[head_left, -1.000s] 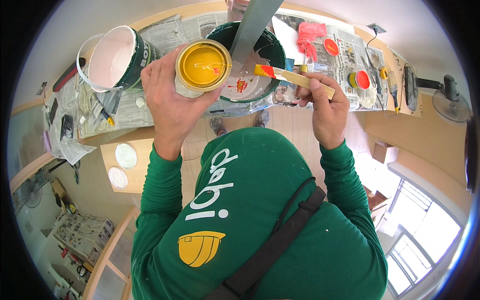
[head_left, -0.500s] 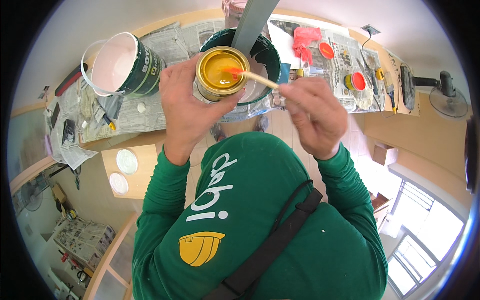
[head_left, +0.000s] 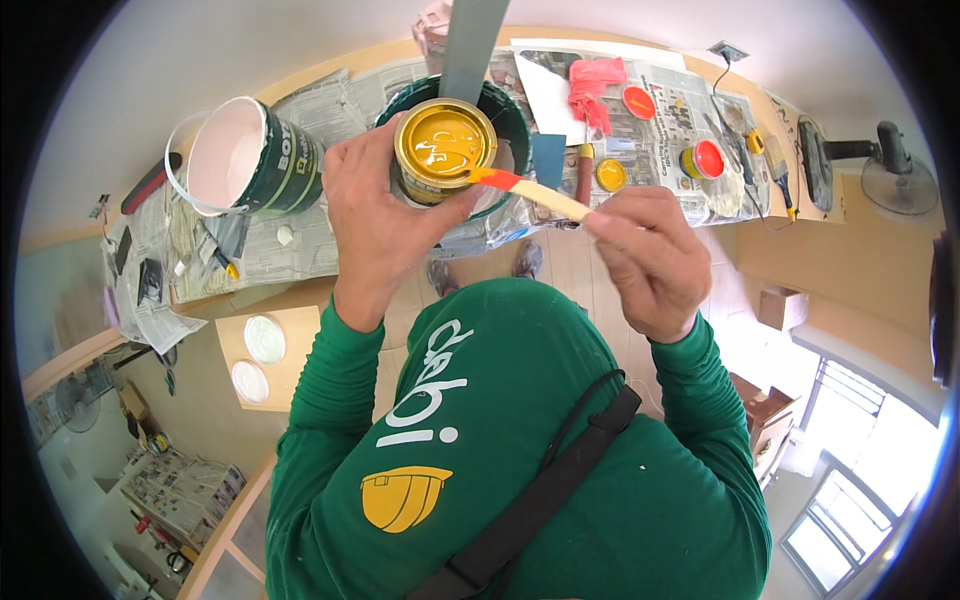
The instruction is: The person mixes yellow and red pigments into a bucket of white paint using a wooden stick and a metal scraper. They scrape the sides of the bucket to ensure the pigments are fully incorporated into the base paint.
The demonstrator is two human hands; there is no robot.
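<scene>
My left hand (head_left: 372,205) is wrapped round a small metal can of yellow paint (head_left: 440,145), its open top facing me. Between the fingers of my right hand (head_left: 655,255) is a flat wooden stir stick (head_left: 550,198). Red and yellow paint coats its far end, which is at the can's right rim. Wet, shiny ridges show on the paint's surface. Behind and below the can stands a dark green bucket (head_left: 515,125), partly hidden by it. A long grey bar (head_left: 468,50) rises out of that bucket.
Newspaper (head_left: 300,240) covers the bench. A bucket of pale paint (head_left: 225,155) stands at left. To the right are an open red paint can (head_left: 705,160), a red-coated lid (head_left: 638,102), a yellow-coated lid (head_left: 611,175), a crumpled red cloth (head_left: 592,85), a brush (head_left: 778,180) and a small fan (head_left: 890,175).
My right hand has moved the stir stick right and slightly down, from over the paint to the can's rim. The red smear on the paint is gone, and the view has shifted a little.
</scene>
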